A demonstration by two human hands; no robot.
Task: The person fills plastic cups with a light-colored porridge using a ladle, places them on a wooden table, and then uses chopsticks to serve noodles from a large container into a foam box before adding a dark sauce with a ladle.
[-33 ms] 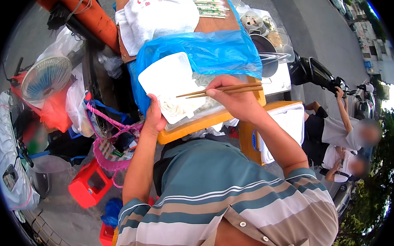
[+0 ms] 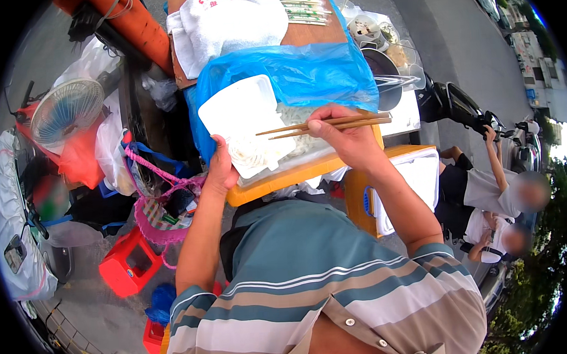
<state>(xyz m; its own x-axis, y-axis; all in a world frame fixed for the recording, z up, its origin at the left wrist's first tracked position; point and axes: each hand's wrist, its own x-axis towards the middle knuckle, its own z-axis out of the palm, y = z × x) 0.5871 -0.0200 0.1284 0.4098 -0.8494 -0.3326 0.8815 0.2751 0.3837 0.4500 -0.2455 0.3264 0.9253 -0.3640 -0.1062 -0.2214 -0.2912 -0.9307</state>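
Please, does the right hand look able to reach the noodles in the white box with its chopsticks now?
Probably yes: the right hand holds the chopsticks, tips close to the noodles; the lid is open, and the left hand holds the box at its side.

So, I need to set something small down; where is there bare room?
A narrow patch of brown board shows between the white towel, wrapped chopsticks and blue plastic sheet. Crowded: around the white takeaway box, left hand and right hand, and among the clear tubs.

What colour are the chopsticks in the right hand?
The chopsticks are brown; they show best in the head view.
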